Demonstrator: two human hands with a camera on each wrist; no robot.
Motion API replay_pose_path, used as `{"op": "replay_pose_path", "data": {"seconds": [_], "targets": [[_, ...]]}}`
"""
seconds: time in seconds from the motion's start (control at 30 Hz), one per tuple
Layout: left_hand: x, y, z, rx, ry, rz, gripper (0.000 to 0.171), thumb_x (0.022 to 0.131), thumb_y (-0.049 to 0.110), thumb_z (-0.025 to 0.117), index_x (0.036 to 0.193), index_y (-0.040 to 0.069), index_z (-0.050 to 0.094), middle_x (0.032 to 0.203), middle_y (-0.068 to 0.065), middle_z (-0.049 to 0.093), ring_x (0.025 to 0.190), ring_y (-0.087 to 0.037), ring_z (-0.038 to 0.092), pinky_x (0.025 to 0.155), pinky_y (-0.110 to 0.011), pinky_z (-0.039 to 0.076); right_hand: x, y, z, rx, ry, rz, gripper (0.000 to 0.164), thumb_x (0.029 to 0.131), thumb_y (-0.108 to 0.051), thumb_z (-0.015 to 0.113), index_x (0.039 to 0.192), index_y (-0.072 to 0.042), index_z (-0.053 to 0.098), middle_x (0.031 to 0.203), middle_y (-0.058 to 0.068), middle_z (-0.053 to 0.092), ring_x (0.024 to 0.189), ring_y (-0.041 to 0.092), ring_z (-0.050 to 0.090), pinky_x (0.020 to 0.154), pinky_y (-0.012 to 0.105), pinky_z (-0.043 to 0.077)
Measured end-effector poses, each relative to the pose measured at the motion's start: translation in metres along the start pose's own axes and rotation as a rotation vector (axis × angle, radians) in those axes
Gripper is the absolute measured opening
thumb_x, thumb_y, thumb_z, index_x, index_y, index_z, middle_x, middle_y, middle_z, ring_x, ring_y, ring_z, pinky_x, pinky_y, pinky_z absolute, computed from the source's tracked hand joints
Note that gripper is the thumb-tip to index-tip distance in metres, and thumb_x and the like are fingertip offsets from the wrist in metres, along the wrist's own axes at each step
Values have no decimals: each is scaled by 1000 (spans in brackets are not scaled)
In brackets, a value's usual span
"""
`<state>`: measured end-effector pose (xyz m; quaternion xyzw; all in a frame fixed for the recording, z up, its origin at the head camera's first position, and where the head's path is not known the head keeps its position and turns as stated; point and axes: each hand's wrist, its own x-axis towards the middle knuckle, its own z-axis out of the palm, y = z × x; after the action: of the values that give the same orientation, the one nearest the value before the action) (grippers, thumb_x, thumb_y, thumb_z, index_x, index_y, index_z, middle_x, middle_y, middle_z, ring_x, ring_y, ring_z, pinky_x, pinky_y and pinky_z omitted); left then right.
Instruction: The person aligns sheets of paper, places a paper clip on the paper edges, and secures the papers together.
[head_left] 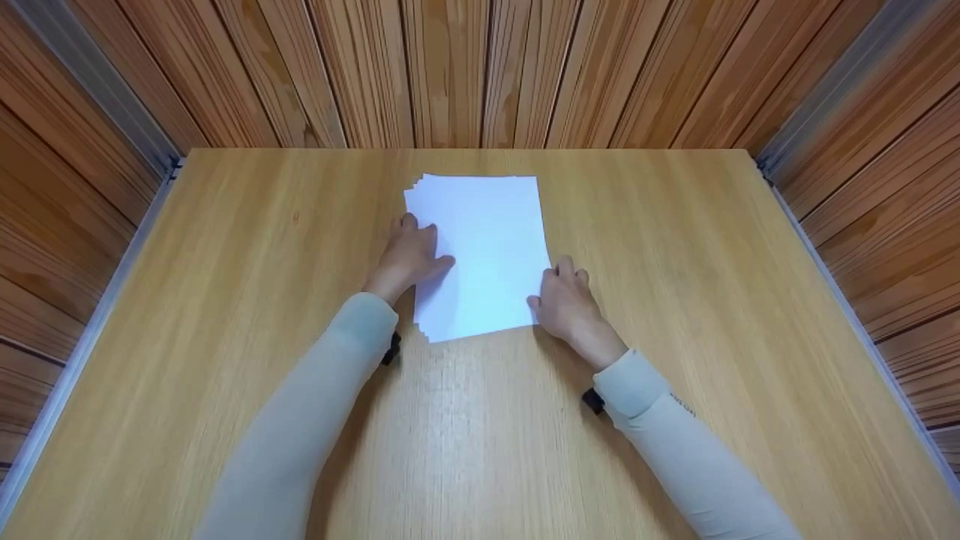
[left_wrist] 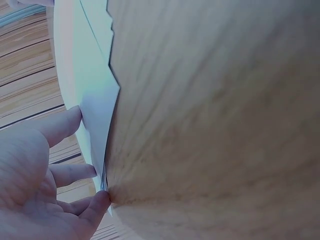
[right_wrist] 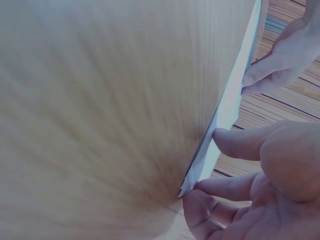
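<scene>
A stack of white paper sheets lies on the wooden table, its left corners stepped where the sheets do not line up. At the left edge is my left hand, its thumb and forefinger resting on the top sheet and the other fingertips at the side of the stack, as the left wrist view also shows. My right hand holds the stack by its right edge near the front corner. In the right wrist view, the right thumb lies over the sheets and the curled fingers meet their edge.
The light wooden table reaches to plank-patterned walls at the back and both sides. Grey metal strips run along its side edges. Small black devices sit under the cuffs of both pale sleeves.
</scene>
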<state>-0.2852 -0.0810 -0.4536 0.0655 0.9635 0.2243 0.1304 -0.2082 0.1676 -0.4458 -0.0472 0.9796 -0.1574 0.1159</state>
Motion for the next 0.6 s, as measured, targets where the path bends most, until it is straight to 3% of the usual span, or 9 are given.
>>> {"op": "replay_pose_path", "data": {"seconds": [0.37, 0.6], "targets": [[-3, 1, 0, 20, -6, 8, 76, 104, 41, 67, 164, 5, 37, 171, -26, 19, 155, -41, 21, 128, -52, 25, -3, 1, 2, -3, 1, 7, 51, 109, -25, 60, 141, 15, 53, 147, 26, 40, 120, 39, 48, 93, 44, 52], [-2, 3, 1, 35, 2, 44, 74, 104, 38, 69, 160, -1, 42, 167, -30, 23, 148, -41, 28, 126, -52, 32, -7, 3, 3, 4, -3, -4, 48, 109, -22, 60, 139, 15, 54, 147, 27, 40, 121, 40, 48, 93, 47, 53]]}}
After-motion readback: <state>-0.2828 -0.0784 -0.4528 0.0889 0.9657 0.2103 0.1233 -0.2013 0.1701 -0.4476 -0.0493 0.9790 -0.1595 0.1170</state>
